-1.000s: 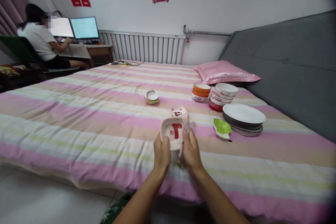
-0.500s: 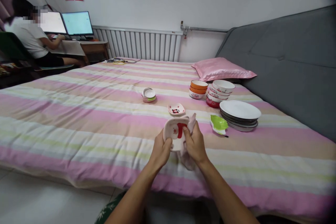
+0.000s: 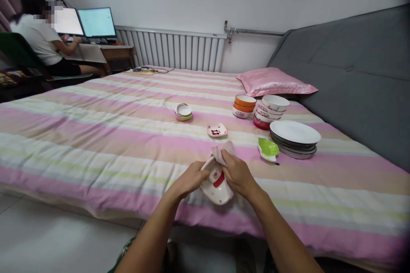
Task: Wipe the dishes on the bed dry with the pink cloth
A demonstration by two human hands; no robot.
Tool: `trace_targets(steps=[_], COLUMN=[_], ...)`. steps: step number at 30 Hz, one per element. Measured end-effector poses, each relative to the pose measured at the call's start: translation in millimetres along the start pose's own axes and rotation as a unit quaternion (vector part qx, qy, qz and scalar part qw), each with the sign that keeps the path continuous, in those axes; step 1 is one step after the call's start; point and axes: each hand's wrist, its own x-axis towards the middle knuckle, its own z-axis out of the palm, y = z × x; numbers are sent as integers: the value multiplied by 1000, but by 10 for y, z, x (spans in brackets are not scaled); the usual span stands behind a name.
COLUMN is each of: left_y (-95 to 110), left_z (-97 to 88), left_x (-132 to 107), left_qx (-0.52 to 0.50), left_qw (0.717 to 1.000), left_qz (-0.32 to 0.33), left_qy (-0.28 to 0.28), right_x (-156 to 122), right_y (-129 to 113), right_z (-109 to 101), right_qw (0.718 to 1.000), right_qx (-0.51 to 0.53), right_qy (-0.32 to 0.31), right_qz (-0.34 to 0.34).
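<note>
A white dish with a red-scarfed cartoon figure (image 3: 219, 188) is held tilted above the near side of the bed. My left hand (image 3: 194, 178) grips its left rim, thumb on the inner face. A pale pink cloth (image 3: 221, 152) is folded over the dish's upper right rim, and my right hand (image 3: 236, 171) is closed on it there. Just beyond my hands lies a small pink dish (image 3: 217, 130) with a cartoon print. To the right, a green leaf-shaped dish (image 3: 268, 149) rests against or close beside a stack of plates (image 3: 295, 132).
Orange-and-white stacked bowls (image 3: 245, 103) and a taller bowl stack (image 3: 272, 110) stand behind the plates. Small nested dishes (image 3: 183, 111) sit farther left. A pink pillow (image 3: 277, 82) lies by the grey headboard (image 3: 349, 59). A person (image 3: 41, 42) sits at a desk at the far left.
The dish has turned and tipped, its lower edge swinging down toward me. My right hand and the cloth have shifted to its upper rim. The view has moved slightly.
</note>
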Motion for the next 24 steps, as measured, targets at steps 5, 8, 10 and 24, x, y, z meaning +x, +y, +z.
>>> trace_targets(steps=[5, 8, 10, 24], left_y=[64, 79, 63, -72], left_z=[71, 208, 320, 267], left_x=[27, 27, 33, 85], left_qx=[-117, -168, -190, -85], left_qw=[986, 980, 978, 988], left_qz=[-15, -31, -38, 13], left_qy=[117, 100, 81, 128], right_x=[51, 76, 82, 32], right_y=[-36, -47, -58, -39], right_z=[32, 44, 62, -47], right_qw=[980, 948, 933, 968], right_qx=[108, 164, 191, 154], right_qy=[119, 201, 224, 183], right_qz=[117, 182, 206, 73])
